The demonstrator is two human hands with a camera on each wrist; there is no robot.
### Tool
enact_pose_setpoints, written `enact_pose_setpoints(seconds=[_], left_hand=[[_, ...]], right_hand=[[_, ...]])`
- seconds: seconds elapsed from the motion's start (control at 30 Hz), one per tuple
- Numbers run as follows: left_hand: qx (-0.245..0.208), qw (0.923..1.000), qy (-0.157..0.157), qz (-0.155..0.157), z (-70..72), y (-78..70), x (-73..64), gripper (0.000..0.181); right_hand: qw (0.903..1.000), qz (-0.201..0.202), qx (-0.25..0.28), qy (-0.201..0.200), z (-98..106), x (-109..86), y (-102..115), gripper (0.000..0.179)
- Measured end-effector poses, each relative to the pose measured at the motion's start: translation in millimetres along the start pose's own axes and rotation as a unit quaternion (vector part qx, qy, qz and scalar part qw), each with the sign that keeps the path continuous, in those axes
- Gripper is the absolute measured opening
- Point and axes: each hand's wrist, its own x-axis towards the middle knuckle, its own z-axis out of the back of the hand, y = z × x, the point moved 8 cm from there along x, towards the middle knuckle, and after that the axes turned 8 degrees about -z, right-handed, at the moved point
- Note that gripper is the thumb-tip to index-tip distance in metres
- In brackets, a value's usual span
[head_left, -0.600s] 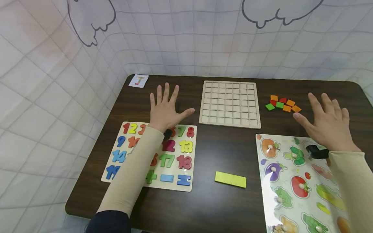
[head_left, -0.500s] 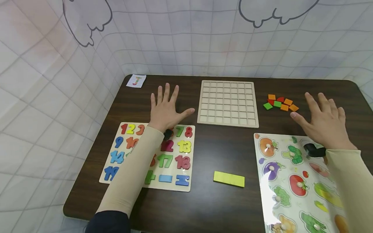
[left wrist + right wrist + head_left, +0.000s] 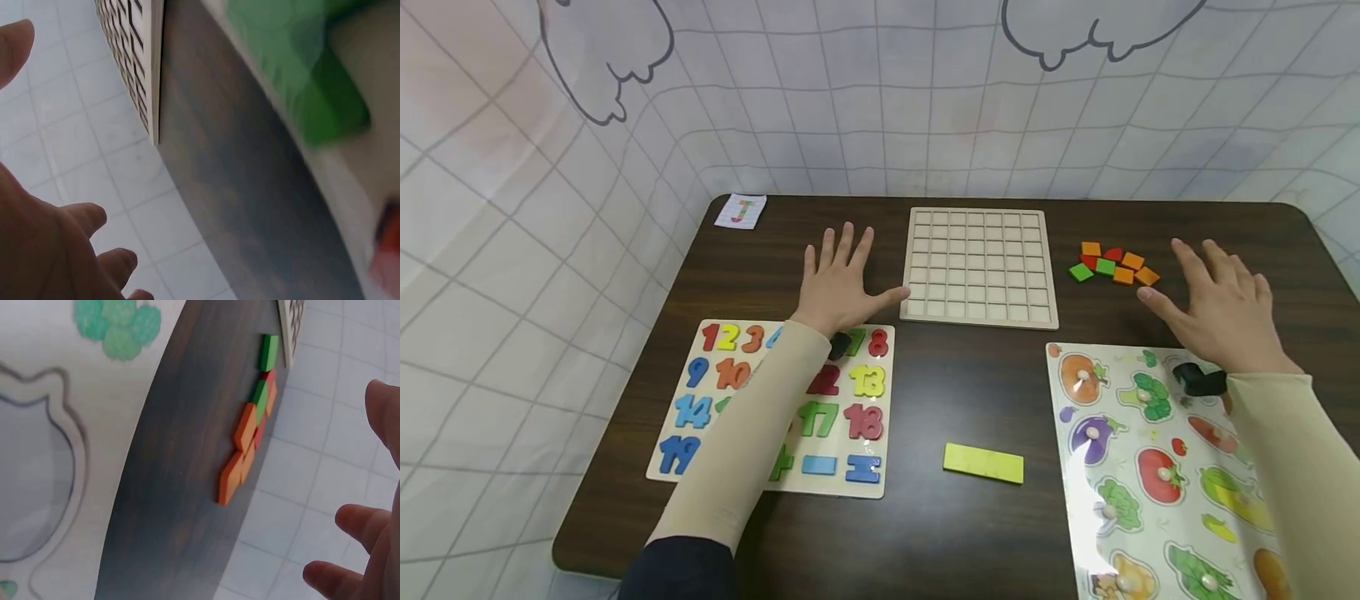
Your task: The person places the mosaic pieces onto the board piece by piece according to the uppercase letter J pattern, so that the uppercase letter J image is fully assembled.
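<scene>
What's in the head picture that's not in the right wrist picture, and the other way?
Only head: the left hand, number board, yellow-green block and J card.
Only right wrist: more of the grey shape on the vegetable board, which the black wrist gadget partly hides in the head picture.
Both: right hand, coloured tiles, grid board, vegetable board, dark table.

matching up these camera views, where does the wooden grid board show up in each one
Head: grid board above and right of centre.
Left wrist: grid board cut off at top, left of centre.
Right wrist: sliver at top, right of centre.
Shared landmark: dark tabletop.
</scene>
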Motion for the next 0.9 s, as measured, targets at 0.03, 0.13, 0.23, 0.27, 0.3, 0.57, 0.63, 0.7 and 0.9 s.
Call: enact_pose_setpoints(seconds=[0.03,0.13,0.23,0.27,0.3,0.57,0.63,0.7,0.9], left_hand=[[0.002,1.0000,0.006,-0.005,-2.3,-2.3,1.9,0.111],[0.002,0.9995,0.025,-0.018,-9.5,-9.5,7.3,0.111],[-0.004,0.9986,0.045,-0.028,-16.5,-16.7,12.6,0.112],[-0.007,0.9981,0.053,-0.030,-18.7,-19.2,14.2,0.112],[-0.010,0.9975,0.062,-0.033,-20.9,-21.5,15.6,0.113],[-0.040,0.9911,0.115,-0.053,-31.4,-37.2,23.5,0.116],[-0.043,0.9895,0.125,-0.059,-33.3,-40.2,25.2,0.117],[-0.044,0.9880,0.133,-0.066,-35.0,-43.3,26.5,0.119],[-0.022,0.9869,0.143,-0.072,-37.1,-49.8,28.9,0.120]], right_hand=[[1.0000,0.002,0.001,0.001,-1,1.4,0,0.092],[0.9998,0.016,0.000,0.010,-3,7.0,0,0.091],[0.9992,0.030,-0.012,0.022,-8,14.7,3,0.091],[0.9990,0.033,-0.015,0.027,-9,17.2,4,0.091],[0.9987,0.035,-0.019,0.031,-10,19.6,5,0.090],[0.9968,0.048,-0.051,0.038,-14,36.1,19,0.068],[0.9962,0.055,-0.057,0.038,-15,39.5,22,0.059],[0.9958,0.059,-0.059,0.038,-16,42.6,26,0.053],[0.9950,0.067,-0.068,0.030,-15,50.3,34,0.043]])
